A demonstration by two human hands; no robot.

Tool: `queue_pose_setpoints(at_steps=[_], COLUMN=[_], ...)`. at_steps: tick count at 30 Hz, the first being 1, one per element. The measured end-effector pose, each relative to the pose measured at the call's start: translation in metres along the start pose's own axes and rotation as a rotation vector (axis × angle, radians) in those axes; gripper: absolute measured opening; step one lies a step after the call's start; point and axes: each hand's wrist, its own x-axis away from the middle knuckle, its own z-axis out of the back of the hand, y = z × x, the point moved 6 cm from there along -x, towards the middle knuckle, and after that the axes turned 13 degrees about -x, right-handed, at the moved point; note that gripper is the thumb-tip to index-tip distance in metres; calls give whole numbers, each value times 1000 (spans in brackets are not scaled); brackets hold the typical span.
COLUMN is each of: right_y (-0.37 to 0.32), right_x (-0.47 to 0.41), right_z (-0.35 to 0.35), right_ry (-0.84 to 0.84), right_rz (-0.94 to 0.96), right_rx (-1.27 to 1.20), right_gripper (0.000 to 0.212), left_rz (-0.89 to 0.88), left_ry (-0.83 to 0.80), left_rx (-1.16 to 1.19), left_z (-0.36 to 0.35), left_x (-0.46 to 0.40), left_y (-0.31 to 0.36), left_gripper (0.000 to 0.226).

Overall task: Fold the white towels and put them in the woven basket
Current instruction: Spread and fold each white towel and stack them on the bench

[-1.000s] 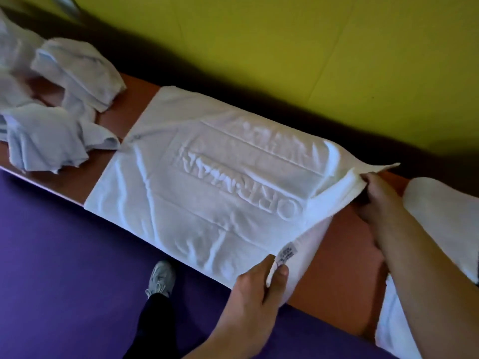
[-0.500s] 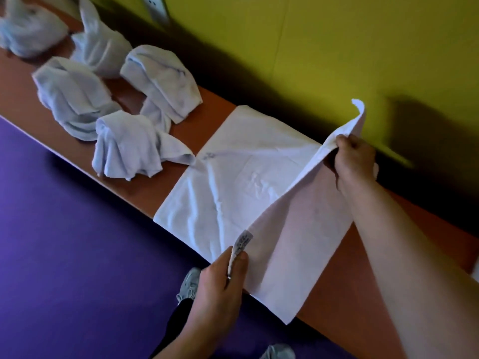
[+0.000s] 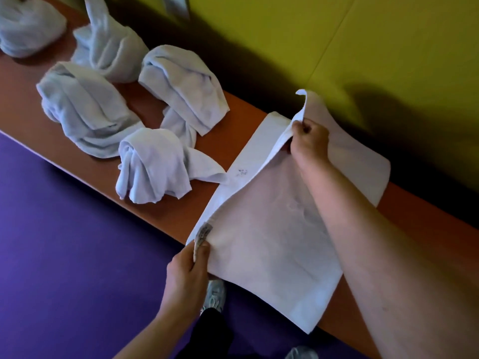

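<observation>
A white towel [image 3: 272, 237] lies on the long brown bench [image 3: 241, 120], its upper half folded leftward over the lower half. My left hand [image 3: 189, 270] pinches the near corner with the label, at the bench's front edge. My right hand [image 3: 309, 141] grips the far corner, held a little above the lower layer's left edge. Several crumpled white towels [image 3: 153, 164] lie in a heap on the bench to the left. No woven basket is in view.
A yellow-green wall [image 3: 337, 35] runs behind the bench. A purple floor [image 3: 64, 255] lies in front of it. My grey shoes [image 3: 213, 294] and a dark trouser leg show below the towel's overhanging edge.
Both hands have carried the towel's right half up and over to the left, so the embossed face is covered. The view has shifted left, and more crumpled towels have come into sight.
</observation>
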Motion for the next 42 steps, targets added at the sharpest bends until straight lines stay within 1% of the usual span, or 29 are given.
queue_pose_setpoints(at_steps=[1,2,4,5,6,8,10,12,14,16,17,19,21,23,26,28,31,32,34,36,38,39,42], right_y=[3,8,21,30,41,68,100,130,167,199,209,218,219,224,234,236,245,249,260,268,273,276,281], right_x=[2,6,20,27,34,50,76,112,153,190,205,226,237,242,240,238,242,245,252,260,276,286,313], right_z=[-10,-19,-31,-29,-24,0,39,82,122,149,156,162,163,167,175,188,220,232,257,279,292,296,296], right_ry=[-49,-114,-256,-293,-294,-210,-62,85,198,265,274,276,313,348,304,298,344,356,362,358,356,350,292], right_rz=[-9,-40,-101,-110,-102,-89,-121,-149,-263,-426,-465,-431,-402,-437,-456,-430,-422,-425,-428,-440,-482,-513,-589], right_rx=[23,19,-10,3,45,147,237,331,422,520,575,650,650,585,397,374,364,360,338,304,262,240,206], right_gripper=[23,21,39,46,50,50,45,40,40,52,60,70,73,69,46,34,28,27,23,17,19,21,25], left_rz=[41,83,132,146,161,177,160,98,44,66,80,90,86,79,71,79,151,169,205,240,260,261,221], left_ry=[6,12,8,-1,-6,-19,-27,10,29,8,0,-10,-21,-16,33,43,-22,-54,-117,-166,-212,-241,-278], left_rx=[7,-26,-211,-310,-395,-548,-708,-767,-725,-692,-693,-688,-663,-660,-679,-653,-617,-577,-426,-261,-204,-219,-305], left_z=[2,4,6,6,6,7,9,10,6,0,-3,-9,-17,-24,-28,-32,-45,-52,-68,-87,-101,-106,-108], left_x=[-6,-13,-25,-31,-39,-54,-67,-75,-83,-90,-92,-90,-86,-82,-76,-68,-51,-44,-28,-9,6,10,20], left_y=[-4,-11,-23,-30,-35,-40,-36,-24,-18,-18,-18,-18,-19,-23,-26,-30,-48,-56,-70,-80,-89,-94,-96], left_gripper=[36,38,47,49,46,36,30,26,31,42,45,37,23,21,21,18,21,21,20,29,37,33,6])
